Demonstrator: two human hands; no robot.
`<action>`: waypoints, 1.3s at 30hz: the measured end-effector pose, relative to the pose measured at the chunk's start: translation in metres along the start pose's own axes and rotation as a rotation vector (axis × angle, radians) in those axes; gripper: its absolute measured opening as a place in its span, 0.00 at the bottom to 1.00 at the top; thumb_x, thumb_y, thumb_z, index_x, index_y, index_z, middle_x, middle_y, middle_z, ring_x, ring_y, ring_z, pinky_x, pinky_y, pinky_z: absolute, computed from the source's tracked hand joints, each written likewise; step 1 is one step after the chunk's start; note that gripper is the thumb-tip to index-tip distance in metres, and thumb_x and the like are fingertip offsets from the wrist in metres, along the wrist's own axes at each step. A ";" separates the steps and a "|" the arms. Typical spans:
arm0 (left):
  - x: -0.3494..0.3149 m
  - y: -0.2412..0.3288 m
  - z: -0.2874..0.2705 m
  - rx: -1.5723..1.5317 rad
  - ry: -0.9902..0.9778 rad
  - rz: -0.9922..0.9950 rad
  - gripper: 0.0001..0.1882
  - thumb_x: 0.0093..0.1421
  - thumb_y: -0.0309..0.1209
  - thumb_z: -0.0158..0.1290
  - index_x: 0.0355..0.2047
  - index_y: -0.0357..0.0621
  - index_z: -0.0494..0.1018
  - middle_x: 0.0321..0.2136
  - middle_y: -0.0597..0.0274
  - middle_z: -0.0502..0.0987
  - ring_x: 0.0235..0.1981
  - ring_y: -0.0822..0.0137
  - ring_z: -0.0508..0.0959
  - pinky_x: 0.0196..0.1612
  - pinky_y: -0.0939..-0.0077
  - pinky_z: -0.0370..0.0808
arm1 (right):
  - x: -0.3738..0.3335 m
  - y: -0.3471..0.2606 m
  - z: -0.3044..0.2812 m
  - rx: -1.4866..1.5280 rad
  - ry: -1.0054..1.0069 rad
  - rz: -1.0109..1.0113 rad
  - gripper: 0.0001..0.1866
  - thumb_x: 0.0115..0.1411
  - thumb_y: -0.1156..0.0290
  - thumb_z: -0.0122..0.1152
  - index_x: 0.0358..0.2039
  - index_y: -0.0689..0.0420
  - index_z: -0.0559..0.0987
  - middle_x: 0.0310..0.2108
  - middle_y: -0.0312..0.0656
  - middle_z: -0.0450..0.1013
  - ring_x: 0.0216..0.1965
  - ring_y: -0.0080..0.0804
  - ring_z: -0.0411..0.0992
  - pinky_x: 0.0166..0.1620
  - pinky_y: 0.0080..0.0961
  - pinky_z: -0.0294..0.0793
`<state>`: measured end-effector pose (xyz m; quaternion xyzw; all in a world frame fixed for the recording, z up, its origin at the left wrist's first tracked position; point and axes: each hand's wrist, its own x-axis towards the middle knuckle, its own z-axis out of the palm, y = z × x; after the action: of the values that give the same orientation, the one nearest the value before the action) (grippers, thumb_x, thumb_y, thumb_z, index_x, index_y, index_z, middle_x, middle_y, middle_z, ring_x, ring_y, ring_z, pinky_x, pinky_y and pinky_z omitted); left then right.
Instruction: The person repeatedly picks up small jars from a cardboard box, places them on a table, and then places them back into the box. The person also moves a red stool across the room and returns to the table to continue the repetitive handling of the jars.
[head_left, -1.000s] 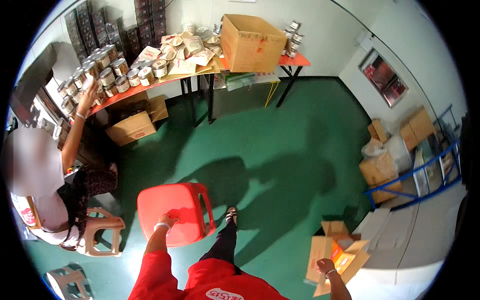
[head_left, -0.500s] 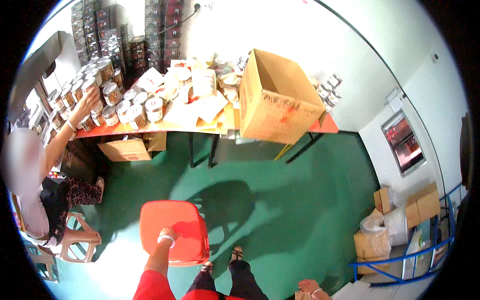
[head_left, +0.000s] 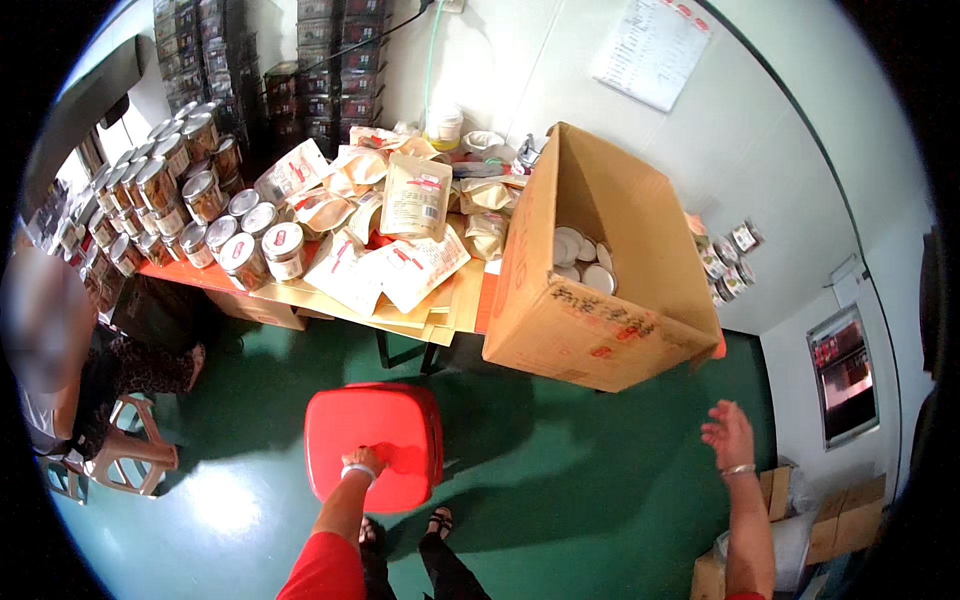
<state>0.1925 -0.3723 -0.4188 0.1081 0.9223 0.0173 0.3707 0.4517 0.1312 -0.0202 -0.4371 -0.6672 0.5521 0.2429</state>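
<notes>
My left hand (head_left: 364, 463) grips the middle of a red plastic stool (head_left: 375, 440), which hangs just above the green floor in front of my feet. My right hand (head_left: 729, 434) is held out to the right, fingers apart, holding nothing. Ahead stands an orange table (head_left: 481, 302) bearing a big open cardboard box (head_left: 600, 290) with white lids inside, several paper pouches (head_left: 415, 200) and several glass jars (head_left: 250, 255) with metal lids.
A seated person (head_left: 60, 350) on a low stool (head_left: 125, 450) is at the left by the table. Stacked dark boxes (head_left: 330, 70) line the back wall. More cardboard boxes (head_left: 800, 520) lie at the lower right.
I have walked toward the table, which now looks much nearer and larger. The red stool came along in my left hand. My right hand has risen into view at the right.
</notes>
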 end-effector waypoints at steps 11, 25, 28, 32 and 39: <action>0.061 0.035 -0.043 -0.049 -0.015 0.295 0.29 0.54 0.52 0.54 0.49 0.44 0.73 0.50 0.49 0.73 0.52 0.52 0.73 0.54 0.55 0.68 | 0.114 -0.105 0.069 -0.113 -0.129 0.058 0.30 0.60 0.44 0.54 0.48 0.59 0.73 0.44 0.42 0.73 0.32 0.30 0.72 0.35 0.29 0.71; -0.129 0.246 -0.438 -1.081 -0.019 0.670 0.38 0.59 0.54 0.51 0.61 0.41 0.59 0.52 0.53 0.70 0.53 0.59 0.70 0.47 0.63 0.74 | 0.194 -0.097 0.099 -0.788 -0.238 -0.438 0.16 0.47 0.70 0.63 0.36 0.64 0.80 0.33 0.52 0.77 0.37 0.44 0.74 0.41 0.34 0.72; -0.132 0.251 -0.433 -1.084 0.032 0.594 0.36 0.58 0.53 0.52 0.59 0.42 0.61 0.50 0.55 0.72 0.48 0.60 0.73 0.43 0.63 0.76 | 0.139 -0.119 0.084 -0.629 -0.196 -0.431 0.14 0.49 0.73 0.61 0.38 0.64 0.80 0.28 0.41 0.78 0.29 0.27 0.74 0.36 0.26 0.73; -0.191 0.242 -0.404 -1.311 -0.003 0.770 0.29 0.59 0.42 0.53 0.57 0.44 0.60 0.40 0.61 0.74 0.39 0.63 0.76 0.37 0.60 0.77 | 0.048 -0.160 0.022 -0.665 -0.178 -0.523 0.14 0.49 0.71 0.61 0.38 0.61 0.80 0.32 0.42 0.80 0.33 0.28 0.77 0.38 0.27 0.74; -0.327 0.183 -0.253 -1.482 -0.201 0.637 0.29 0.53 0.21 0.48 0.57 0.41 0.57 0.41 0.60 0.74 0.38 0.62 0.76 0.37 0.70 0.78 | -0.073 -0.195 -0.040 -0.849 -0.370 -0.465 0.16 0.51 0.74 0.57 0.42 0.61 0.79 0.33 0.53 0.77 0.34 0.34 0.79 0.37 0.27 0.74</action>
<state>0.2820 -0.2512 0.0071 0.0929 0.5587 0.7182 0.4042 0.4590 0.0883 0.1871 -0.2325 -0.9437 0.2323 0.0383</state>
